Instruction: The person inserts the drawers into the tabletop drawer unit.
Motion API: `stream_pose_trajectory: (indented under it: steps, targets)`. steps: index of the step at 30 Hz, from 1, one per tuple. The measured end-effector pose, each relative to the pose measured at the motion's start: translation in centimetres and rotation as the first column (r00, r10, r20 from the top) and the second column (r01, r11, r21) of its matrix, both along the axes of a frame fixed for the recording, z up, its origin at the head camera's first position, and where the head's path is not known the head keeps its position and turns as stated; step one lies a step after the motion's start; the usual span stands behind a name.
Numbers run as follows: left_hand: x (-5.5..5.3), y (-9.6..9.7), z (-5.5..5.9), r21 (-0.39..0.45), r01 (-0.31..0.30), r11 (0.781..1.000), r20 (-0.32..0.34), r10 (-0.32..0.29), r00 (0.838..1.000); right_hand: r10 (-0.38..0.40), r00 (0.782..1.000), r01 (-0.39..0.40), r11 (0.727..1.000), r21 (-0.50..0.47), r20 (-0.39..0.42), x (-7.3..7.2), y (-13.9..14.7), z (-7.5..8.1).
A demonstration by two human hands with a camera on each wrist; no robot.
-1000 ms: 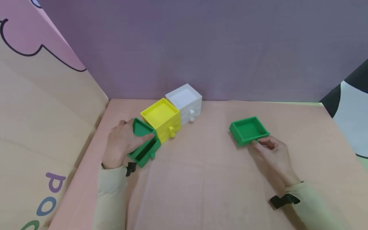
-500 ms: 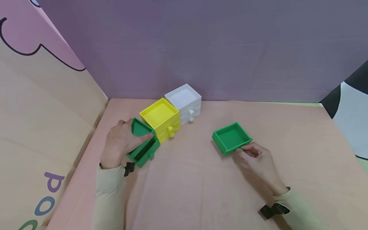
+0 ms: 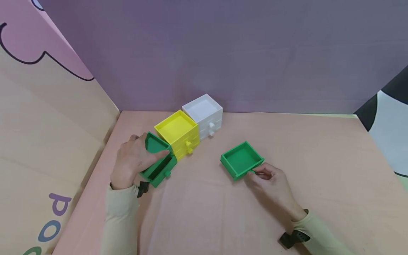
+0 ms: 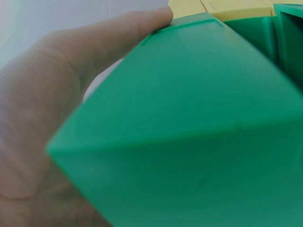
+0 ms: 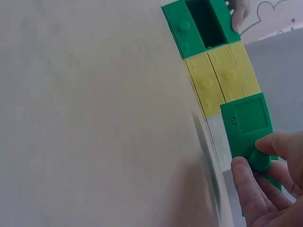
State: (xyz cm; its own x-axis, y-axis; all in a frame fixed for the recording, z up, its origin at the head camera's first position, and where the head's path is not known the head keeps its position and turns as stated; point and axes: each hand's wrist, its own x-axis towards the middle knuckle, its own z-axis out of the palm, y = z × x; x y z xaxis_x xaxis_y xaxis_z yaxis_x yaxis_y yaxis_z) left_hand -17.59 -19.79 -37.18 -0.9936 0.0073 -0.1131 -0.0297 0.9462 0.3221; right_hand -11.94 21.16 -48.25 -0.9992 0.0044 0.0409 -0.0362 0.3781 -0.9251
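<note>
My left hand (image 3: 130, 159) grips a small green drawer cabinet (image 3: 156, 143), thumb laid across its top. Seen from the right wrist, that cabinet has a dark slot (image 5: 206, 21) above a lower drawer with a round knob (image 5: 183, 26). A green wall of it fills much of the left wrist view (image 4: 180, 94). Over the table's middle, my right hand (image 3: 274, 184) pinches the knob (image 5: 259, 161) of a loose green drawer (image 3: 242, 160), its hollow side up. The number 57 shows on the drawer's front.
Against the green cabinet stands a yellow drawer cabinet (image 3: 176, 127), and behind that a white one (image 3: 204, 108); both have knobs facing right. A purple-grey wall (image 3: 236, 56) rises at the back, a printed panel (image 3: 54, 124) on the left. Pink cloth (image 3: 197, 212) covers the table.
My right hand has brought the green drawer leftward and a little nearer to me, toward the cabinets. The left hand and green cabinet have stayed in place.
</note>
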Motion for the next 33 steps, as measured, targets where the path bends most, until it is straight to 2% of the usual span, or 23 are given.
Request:
stream_pose_trajectory:
  steps: [7,14,20,27,33]
  targets:
    - [-0.1,0.0,-0.1,-0.003,0.014,1.0,-0.025,-0.014,1.0,0.039,0.999,-0.039,0.999,0.0,0.03,0.6,-1.8,0.0]
    - [-0.2,0.1,-0.1,-0.014,0.013,1.0,-0.017,-0.013,1.0,0.11,0.989,-0.101,0.99,-0.096,0.095,1.3,-3.4,-0.1]
    - [-0.2,0.1,-0.1,-0.014,0.006,1.0,-0.009,-0.006,1.0,0.115,0.989,-0.11,0.992,-0.06,0.095,1.3,-4.2,0.0]
    - [-0.1,0.1,-0.1,-0.02,0.005,1.0,-0.014,-0.006,1.0,0.129,0.986,-0.121,0.989,-0.084,0.101,1.4,-5.1,-0.1]
    - [-0.1,0.0,0.0,-0.024,0.006,1.0,-0.018,-0.007,1.0,0.171,0.982,-0.164,0.983,-0.088,0.077,1.5,-6.2,-0.2]
